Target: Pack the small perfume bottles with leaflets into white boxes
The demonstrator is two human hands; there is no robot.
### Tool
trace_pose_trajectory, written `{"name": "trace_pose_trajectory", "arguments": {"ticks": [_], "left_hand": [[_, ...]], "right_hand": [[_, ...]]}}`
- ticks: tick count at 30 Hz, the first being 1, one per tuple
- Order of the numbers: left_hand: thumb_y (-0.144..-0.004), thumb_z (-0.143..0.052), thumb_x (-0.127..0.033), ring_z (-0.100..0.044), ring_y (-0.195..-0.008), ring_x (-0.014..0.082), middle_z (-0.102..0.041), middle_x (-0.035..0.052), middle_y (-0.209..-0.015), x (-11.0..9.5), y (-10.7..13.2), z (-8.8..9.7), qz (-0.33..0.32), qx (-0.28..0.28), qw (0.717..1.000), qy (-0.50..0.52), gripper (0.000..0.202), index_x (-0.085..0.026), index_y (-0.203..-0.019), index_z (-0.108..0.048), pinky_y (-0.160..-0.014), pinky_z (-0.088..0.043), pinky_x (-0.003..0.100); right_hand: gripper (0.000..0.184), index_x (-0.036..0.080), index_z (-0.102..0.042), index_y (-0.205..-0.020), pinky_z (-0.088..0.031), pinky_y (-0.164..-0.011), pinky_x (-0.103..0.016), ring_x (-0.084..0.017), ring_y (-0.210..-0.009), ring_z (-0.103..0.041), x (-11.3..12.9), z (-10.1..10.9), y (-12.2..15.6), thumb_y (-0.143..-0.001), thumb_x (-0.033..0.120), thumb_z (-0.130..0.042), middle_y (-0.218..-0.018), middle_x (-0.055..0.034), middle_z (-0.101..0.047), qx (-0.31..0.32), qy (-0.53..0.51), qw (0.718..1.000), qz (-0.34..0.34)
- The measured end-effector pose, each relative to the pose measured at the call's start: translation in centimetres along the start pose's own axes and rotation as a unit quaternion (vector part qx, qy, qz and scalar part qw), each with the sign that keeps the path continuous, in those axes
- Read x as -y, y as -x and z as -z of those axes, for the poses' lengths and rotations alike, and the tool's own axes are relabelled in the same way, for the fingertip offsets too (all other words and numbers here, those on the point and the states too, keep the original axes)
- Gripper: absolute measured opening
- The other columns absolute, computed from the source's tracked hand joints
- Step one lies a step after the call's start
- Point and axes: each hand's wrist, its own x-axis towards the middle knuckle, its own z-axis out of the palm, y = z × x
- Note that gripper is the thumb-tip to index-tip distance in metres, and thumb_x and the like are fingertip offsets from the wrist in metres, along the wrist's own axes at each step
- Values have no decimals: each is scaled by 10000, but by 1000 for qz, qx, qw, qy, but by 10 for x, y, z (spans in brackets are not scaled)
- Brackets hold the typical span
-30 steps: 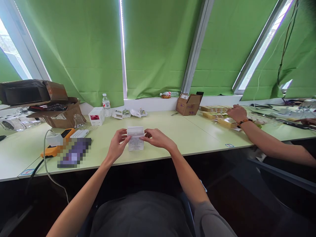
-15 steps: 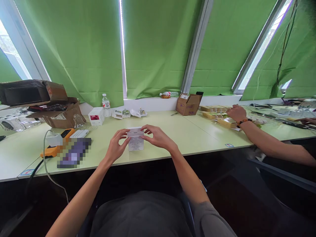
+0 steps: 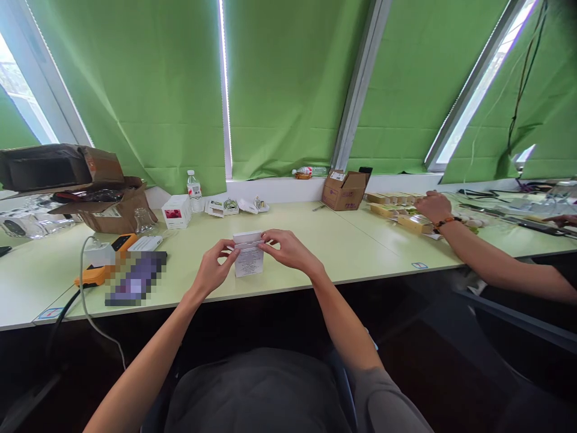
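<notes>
A small white carton (image 3: 249,262) with printed text on its front stands upright on the pale table, its top flap raised. My left hand (image 3: 215,266) pinches the upper left corner between thumb and fingers. At the upper right corner, my right hand (image 3: 287,249) pinches the edge by the flap in the same way. The inside of the carton is hidden from me.
To the left lie a pixelated dark phone-like object (image 3: 137,279), an orange device (image 3: 92,275) and a white cable. Behind stand a white box (image 3: 177,211), a water bottle (image 3: 194,192) and a brown carton (image 3: 345,191). A co-worker's arm (image 3: 491,255) reaches in from the right.
My fingers have closed in on the upper corners of the white carton, and its flap stands slightly more upright. The carton itself stays in about the same place.
</notes>
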Motion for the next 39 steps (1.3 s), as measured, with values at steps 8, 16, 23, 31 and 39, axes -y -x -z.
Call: {"name": "trace_pose_trajectory", "arguments": {"ticks": [8, 16, 23, 31, 39], "left_hand": [[-901, -518, -451, -625, -844, 168, -665, 17, -918, -2, 0, -1, 14, -14, 1000, 1, 264, -208, -954, -607, -878, -505, 319], [-900, -531, -419, -630, -871, 163, -661, 23, -944, -7, 1, -2, 12, -22, 1000, 7, 266, -202, -1041, -597, -873, -515, 324], [-911, -524, -380, -638, -931, 160, -648, 41, -1080, -6, 2, -5, -19, -42, 999, -6, 269, -220, -1124, -568, -852, -529, 314], [-924, -519, -354, -640, -860, 144, -661, 34, -1090, -5, 2, -3, -46, -37, 997, -49, 222, -225, -1084, -602, -823, -553, 308], [-927, -517, -359, -635, -855, 141, -660, 32, -1090, 1, 1, -3, -49, -34, 997, -50, 217, -229, -1077, -606, -820, -576, 322]], "right_hand": [[223, 180, -668, -873, -471, -779, -302, -178, -824, -622, 1, 0, 0, -942, 318, -506, -903, -54, -694, -17, 8, 1000, 6], [122, 177, -657, -908, -471, -767, -299, -173, -809, -624, -2, -2, -1, -898, 259, -568, -900, -48, -695, -26, -7, 1000, 7], [240, 209, -637, -1105, -491, -773, -303, -169, -809, -636, -5, -4, 0, -870, 236, -601, -958, -37, -698, -34, -31, 999, 10], [203, 211, -665, -1070, -489, -776, -288, -150, -790, -638, -4, -4, 0, -881, 225, -591, -981, -27, -710, -32, -29, 999, 25], [240, 210, -676, -1105, -503, -787, -294, -153, -798, -650, -5, -5, 0, -881, 217, -590, -1064, -37, -712, -33, -24, 999, 20]]}}
